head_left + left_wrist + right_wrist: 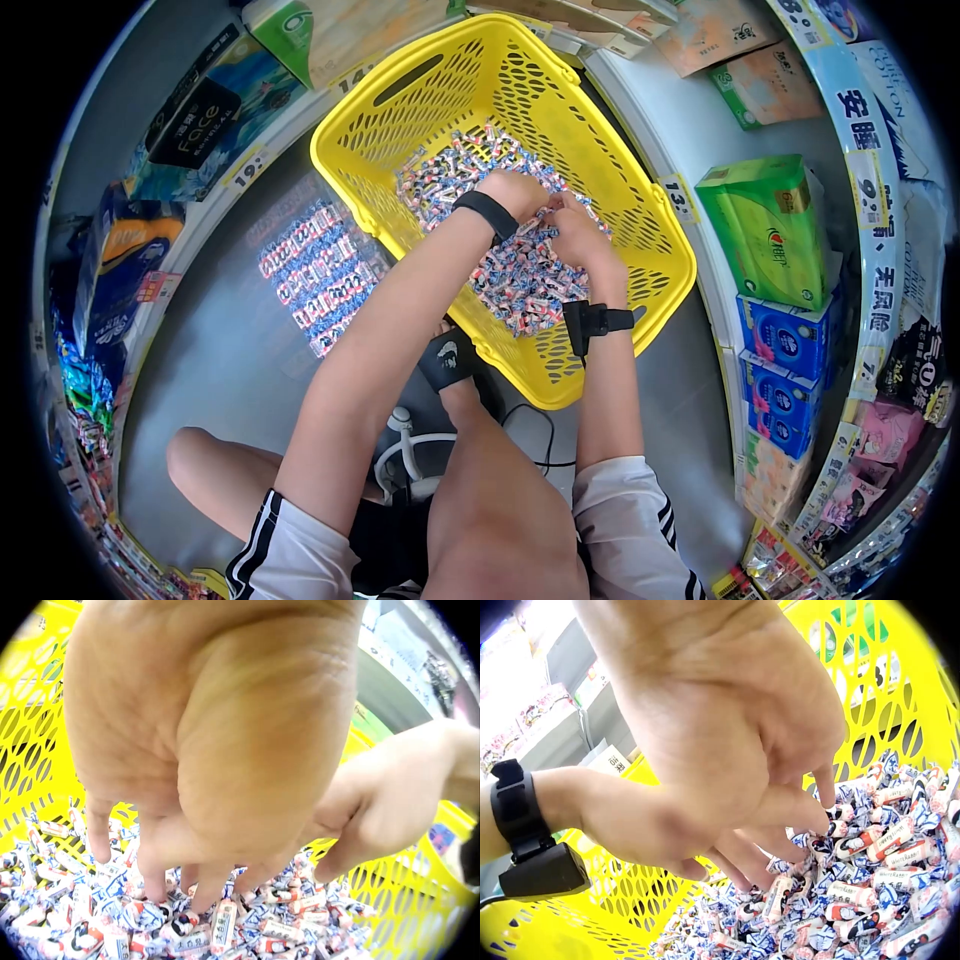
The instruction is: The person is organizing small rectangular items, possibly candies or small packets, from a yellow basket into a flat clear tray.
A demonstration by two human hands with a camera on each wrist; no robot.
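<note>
A yellow plastic basket holds a thick layer of wrapped White Rabbit candies. My left hand reaches down into it, palm toward its wrist camera, fingertips among the candies. One upright candy is right at those fingertips. Close beside it, my right hand also has bent fingers down at the pile; another upright candy is just below them. The hands overlap in both wrist views, and I cannot tell whether either grips a candy. On the floor to the left, more candies lie in neat rows.
Shelves with tissue packs flank both sides, including a green pack and blue packs on the right. A blue-orange pack stands at left. Below the basket are a slippered foot, a white tubular frame and a black cable.
</note>
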